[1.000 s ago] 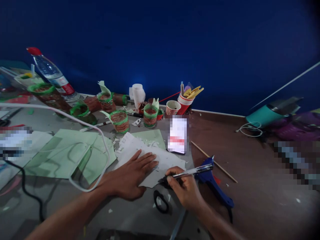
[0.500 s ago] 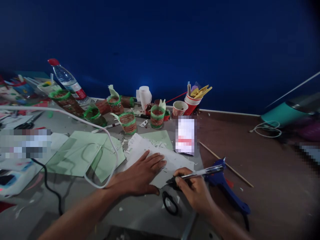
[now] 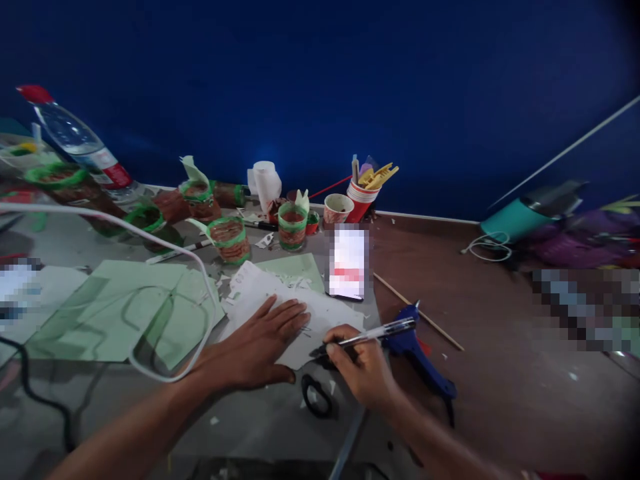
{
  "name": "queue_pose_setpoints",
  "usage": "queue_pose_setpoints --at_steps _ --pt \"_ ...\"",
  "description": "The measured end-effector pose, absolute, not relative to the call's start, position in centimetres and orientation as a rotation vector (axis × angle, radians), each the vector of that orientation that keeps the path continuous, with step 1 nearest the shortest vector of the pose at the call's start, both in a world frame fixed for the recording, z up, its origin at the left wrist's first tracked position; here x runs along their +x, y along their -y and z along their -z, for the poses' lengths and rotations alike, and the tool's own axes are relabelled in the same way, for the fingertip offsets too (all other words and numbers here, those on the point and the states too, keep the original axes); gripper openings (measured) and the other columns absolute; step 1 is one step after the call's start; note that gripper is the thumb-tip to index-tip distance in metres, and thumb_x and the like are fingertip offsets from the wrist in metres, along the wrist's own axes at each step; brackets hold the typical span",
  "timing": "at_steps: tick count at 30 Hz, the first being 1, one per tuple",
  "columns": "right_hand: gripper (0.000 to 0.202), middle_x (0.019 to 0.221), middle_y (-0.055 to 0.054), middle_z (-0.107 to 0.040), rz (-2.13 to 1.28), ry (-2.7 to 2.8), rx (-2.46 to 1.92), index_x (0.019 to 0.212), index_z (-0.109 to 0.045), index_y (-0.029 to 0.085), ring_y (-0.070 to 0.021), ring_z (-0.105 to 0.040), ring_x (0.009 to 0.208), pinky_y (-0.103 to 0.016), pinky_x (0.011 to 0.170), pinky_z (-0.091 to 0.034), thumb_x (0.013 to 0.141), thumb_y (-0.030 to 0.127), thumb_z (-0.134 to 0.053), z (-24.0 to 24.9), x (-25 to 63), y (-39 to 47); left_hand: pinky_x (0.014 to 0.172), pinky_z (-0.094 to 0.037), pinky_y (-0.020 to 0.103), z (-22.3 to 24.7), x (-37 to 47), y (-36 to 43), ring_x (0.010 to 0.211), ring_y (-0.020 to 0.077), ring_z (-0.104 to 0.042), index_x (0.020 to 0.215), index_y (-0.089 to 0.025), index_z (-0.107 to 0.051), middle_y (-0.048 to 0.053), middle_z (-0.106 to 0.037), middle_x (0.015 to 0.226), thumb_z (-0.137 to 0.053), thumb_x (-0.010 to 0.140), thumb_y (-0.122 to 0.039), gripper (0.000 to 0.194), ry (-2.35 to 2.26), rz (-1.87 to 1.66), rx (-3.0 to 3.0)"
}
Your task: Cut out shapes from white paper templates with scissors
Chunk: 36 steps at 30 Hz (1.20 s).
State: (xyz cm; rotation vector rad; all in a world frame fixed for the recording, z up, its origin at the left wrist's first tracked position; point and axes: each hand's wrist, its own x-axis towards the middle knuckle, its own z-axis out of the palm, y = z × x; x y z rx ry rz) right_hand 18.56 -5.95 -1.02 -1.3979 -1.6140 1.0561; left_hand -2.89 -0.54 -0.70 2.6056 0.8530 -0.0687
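My left hand [image 3: 263,340] lies flat with its fingers out on a white sheet of paper [image 3: 253,287], pressing it to the table. In my right hand [image 3: 360,367] is a clear-barrelled pen [image 3: 383,331], its dark tip low over the sheet's near right edge; whether it touches, I cannot tell. A few faint marks show on the paper beside my left fingertips. Just below, between my hands, is a black scissor handle [image 3: 317,396], with the rest of the scissors hidden. A lit phone [image 3: 349,260] lies past the paper.
A blue glue gun [image 3: 420,353] and a thin wooden stick [image 3: 440,327] lie right of my right hand. Green sheets [image 3: 100,300] and a white cable [image 3: 207,300] are at the left. Behind stand several brown-and-green cups [image 3: 230,239], a tilted bottle [image 3: 75,137] and a red cup of tools [image 3: 361,200].
The view has swung to the right, so everything sits further left in the picture. Both hands hold nearly the same pose on the paper, and the pen is still in my right hand.
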Motion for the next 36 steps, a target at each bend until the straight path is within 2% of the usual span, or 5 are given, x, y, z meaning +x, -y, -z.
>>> queue_pose_setpoints --at_steps 7,16,29,36 --pt "0.013 0.066 -0.002 -0.057 -1.024 1.651 -1.425 0.078 -0.061 0.017 -0.0165 -0.054 0.066 -0.025 0.057 -0.042 0.079 0.024 -0.05 0.58 18.55 5.8 0.111 -0.002 0.049 0.87 -2.96 0.52 0.138 0.0253 -0.013 0.143 -0.022 -0.004 0.013 -0.024 0.149 -0.063 0.072 -0.047 0.095 -0.848 0.021 2.598" --pt "0.011 0.073 -0.004 -0.062 -0.993 1.678 -1.37 0.077 -0.061 0.017 -0.0176 -0.058 0.072 -0.028 0.068 -0.045 0.077 0.018 -0.051 0.77 18.42 5.76 0.111 0.0 0.048 0.76 -2.85 0.54 0.138 0.025 -0.014 0.143 -0.023 -0.005 0.012 -0.023 0.15 -0.062 0.072 -0.047 0.095 -0.855 0.047 2.596" --pt "0.01 0.074 -0.003 -0.062 -0.986 1.684 -1.373 0.077 -0.062 0.017 -0.0175 -0.058 0.073 -0.028 0.07 -0.044 0.078 0.017 -0.051 0.94 18.44 5.74 0.111 -0.002 0.049 0.91 -2.94 0.53 0.139 0.0251 -0.013 0.143 -0.022 -0.005 0.012 -0.022 0.15 -0.062 0.072 -0.045 0.094 -0.853 0.041 2.605" --pt "0.011 0.072 -0.003 -0.063 -0.966 1.703 -1.364 0.076 -0.062 0.016 -0.0171 -0.058 0.073 -0.027 0.069 -0.044 0.077 0.016 -0.051 0.98 18.32 5.74 0.111 -0.003 0.051 0.39 -2.64 0.52 0.138 0.026 -0.013 0.142 -0.021 -0.011 0.014 -0.023 0.149 -0.064 0.071 -0.044 0.092 -0.872 0.081 2.564"
